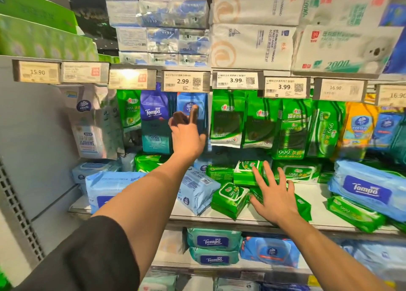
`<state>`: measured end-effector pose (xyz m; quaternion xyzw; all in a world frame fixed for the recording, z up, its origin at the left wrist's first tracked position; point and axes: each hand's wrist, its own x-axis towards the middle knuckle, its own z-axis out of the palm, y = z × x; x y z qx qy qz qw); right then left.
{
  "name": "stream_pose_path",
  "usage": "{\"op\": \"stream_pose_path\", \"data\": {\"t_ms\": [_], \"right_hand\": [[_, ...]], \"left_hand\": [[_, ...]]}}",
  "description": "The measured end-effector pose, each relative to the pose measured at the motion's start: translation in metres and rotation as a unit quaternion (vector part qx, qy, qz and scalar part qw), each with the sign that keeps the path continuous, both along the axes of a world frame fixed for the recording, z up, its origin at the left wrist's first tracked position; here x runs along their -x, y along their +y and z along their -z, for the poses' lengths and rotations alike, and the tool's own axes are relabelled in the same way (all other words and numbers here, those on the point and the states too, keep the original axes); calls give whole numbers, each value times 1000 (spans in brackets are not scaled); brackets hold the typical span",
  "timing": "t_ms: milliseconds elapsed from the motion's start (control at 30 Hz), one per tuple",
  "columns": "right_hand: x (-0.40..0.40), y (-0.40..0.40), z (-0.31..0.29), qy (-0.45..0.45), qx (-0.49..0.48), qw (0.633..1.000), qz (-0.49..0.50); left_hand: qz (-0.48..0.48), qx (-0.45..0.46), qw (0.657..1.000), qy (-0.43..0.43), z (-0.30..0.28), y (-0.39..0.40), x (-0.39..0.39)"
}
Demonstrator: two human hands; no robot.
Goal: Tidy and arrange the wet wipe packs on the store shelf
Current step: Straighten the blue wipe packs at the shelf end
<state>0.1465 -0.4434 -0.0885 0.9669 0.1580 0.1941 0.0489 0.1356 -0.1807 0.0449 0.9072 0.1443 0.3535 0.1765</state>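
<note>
While the left hand (186, 134) lifts relaxed fingers to the hanging blue pack (191, 110) at twelve o'clock, the right hand (273, 194) presses flat, steadying tumbled green wipe packs (229, 199) on the shelf (307, 224) at four o'clock.

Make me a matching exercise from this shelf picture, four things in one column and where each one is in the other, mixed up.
Things:
1. left hand
2. right hand
3. 2.99 price tag
4. large blue Tempo pack

Places:
A. on the shelf edge above the hanging packs
B. lying at the shelf's right end
C. raised at the hanging blue pack
D. on the small green packs

Pairs: 1-C, 2-D, 3-A, 4-B
</note>
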Motion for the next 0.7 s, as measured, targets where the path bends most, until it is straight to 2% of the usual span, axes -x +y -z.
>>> {"op": "stream_pose_path", "data": {"t_ms": [67, 133, 333, 500, 700], "right_hand": [[0, -2, -1, 8, -17, 1000, 9], [-1, -4, -1, 18, -34, 999, 22], [2, -3, 2, 28, -43, 997, 52], [4, -2, 3, 30, -51, 995, 86], [7, 2, 4, 31, -64, 992, 104]], "left_hand": [[-9, -32, 999, 42, 3, 4, -8], [-3, -42, 999, 33, 8, 7, -12], [20, -28, 999, 5, 20, 4, -13], [4, -46, 997, 61, 37, 1, -2], [28, -28, 996, 77, 75, -14, 21]]}}
